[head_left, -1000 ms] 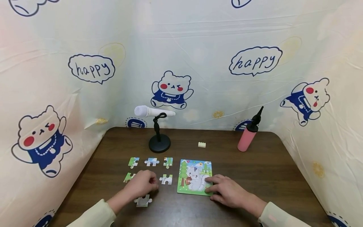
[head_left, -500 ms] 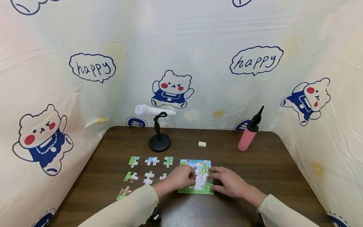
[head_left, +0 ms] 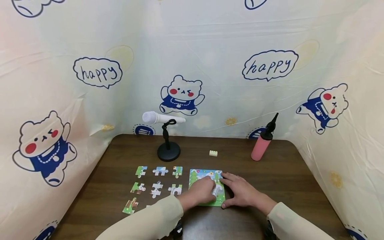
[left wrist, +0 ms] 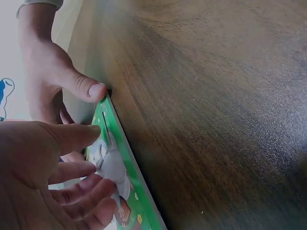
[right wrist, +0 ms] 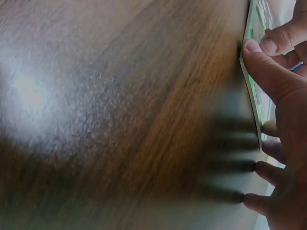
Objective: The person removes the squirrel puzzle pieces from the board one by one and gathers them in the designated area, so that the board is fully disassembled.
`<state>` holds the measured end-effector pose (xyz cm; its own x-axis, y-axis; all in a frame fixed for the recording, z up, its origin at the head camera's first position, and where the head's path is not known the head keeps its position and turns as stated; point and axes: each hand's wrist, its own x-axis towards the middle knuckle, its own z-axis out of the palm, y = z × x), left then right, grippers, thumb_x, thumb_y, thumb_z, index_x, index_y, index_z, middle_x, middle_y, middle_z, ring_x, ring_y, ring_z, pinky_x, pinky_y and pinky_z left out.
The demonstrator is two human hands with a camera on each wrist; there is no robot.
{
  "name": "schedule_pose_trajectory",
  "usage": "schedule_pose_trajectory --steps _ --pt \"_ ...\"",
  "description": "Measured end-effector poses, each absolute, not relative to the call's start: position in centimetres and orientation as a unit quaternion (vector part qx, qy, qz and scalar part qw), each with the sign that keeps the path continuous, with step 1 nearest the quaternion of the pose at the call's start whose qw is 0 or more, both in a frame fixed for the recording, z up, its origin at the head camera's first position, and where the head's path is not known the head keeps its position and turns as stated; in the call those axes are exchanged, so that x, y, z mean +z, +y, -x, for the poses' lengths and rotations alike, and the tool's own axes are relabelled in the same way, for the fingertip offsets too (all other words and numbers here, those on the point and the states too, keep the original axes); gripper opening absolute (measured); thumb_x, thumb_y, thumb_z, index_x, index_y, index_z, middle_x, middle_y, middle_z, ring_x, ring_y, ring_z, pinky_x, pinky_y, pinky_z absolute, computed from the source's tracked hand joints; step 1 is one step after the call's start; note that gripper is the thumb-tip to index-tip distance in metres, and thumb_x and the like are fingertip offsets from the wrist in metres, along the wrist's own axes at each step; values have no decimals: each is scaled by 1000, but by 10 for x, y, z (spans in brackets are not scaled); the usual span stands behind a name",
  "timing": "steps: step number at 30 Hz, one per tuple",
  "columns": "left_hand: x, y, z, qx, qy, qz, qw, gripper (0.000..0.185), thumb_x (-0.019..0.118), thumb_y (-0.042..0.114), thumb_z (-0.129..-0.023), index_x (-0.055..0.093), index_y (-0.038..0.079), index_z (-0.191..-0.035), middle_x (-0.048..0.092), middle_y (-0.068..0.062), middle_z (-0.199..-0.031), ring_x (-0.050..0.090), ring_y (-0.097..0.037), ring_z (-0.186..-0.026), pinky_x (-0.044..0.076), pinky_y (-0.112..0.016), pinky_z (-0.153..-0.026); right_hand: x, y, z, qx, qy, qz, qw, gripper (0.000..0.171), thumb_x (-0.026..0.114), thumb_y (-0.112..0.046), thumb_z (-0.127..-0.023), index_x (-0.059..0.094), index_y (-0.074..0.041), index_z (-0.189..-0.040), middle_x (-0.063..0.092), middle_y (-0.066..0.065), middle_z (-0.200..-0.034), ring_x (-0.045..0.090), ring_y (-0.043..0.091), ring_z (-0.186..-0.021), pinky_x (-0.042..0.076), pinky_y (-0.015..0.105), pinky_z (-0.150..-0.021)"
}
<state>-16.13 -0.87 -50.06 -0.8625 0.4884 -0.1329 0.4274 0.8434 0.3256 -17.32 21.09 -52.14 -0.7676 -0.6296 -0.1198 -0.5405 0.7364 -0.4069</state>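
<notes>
1. The puzzle board (head_left: 196,176), a green-framed picture of a white cat among trees, lies flat on the dark wooden tabletop (head_left: 288,180) near the person's front edge, right of a small grid of loose pieces.

2. The left hand (head_left: 201,191) reaches across onto the middle of the board. In the left wrist view its fingers (left wrist: 79,184) lie fairly straight, their tips pressing a grey-white puzzle piece (left wrist: 112,165) down onto the board. That looks like seating or working the piece in its slot rather than carrying it.

3. The right hand (head_left: 241,191) rests at the board's right edge. Its thumb (right wrist: 261,64) presses against the near rim of the board, and the other fingers lie spread and flat along the side. I judge that it steadies the board so it does not slide under the left hand's push. It grips nothing.

4. So the piece lies under the left fingertips, inside the board's frame, with the right hand just beside it on the rim.

5. The loose pieces (head_left: 160,171) lie in tidy rows left of the board, apart from each other and picture side up, probably so each stays easy to pick out.

6. Farther back stand a white microphone on a black stand (head_left: 168,151), a small cream brick (head_left: 213,153) and a pink pump (head_left: 260,146), all well apart from both hands.
</notes>
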Motion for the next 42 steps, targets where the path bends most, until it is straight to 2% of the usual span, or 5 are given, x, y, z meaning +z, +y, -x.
schedule_pose_trajectory --steps 13,21,28,33,42 --pt "-511 -10 160 155 956 -238 73 27 83 23 -72 77 13 -97 61 2 -90 59 -12 -76 51 -28 -68 -524 205 173 -164 927 311 133 98 81 -66 -76 51 -10 -150 38 12 -163 33 38 -151 33 62 -116" --pt "-518 -11 163 208 952 -216 68 28 85 19 -70 75 14 -96 60 1 -88 57 -13 -75 49 -29 -66 -523 202 176 -165 927 307 142 99 80 -67 -75 51 -9 -151 37 12 -164 32 39 -151 33 62 -116" --pt "-512 -14 161 325 922 -197 77 14 80 9 -79 68 14 -84 58 10 -71 51 -4 -64 45 -23 -61 -522 204 176 -161 927 310 137 100 79 -69 -75 51 -8 -150 37 12 -164 33 39 -151 34 60 -116" --pt "-501 -27 159 426 876 -202 103 12 79 4 -84 69 11 -83 63 5 -72 54 -2 -65 47 -21 -62 -524 205 174 -163 927 309 139 101 78 -70 -76 50 -9 -151 36 12 -164 32 38 -151 33 62 -116" --pt "-489 -78 146 539 809 -150 179 6 78 5 -87 74 3 -91 67 -3 -76 62 -16 -61 54 -31 -56 -523 206 172 -170 926 301 153 101 78 -70 -76 47 -12 -154 33 11 -166 30 37 -153 31 63 -116"
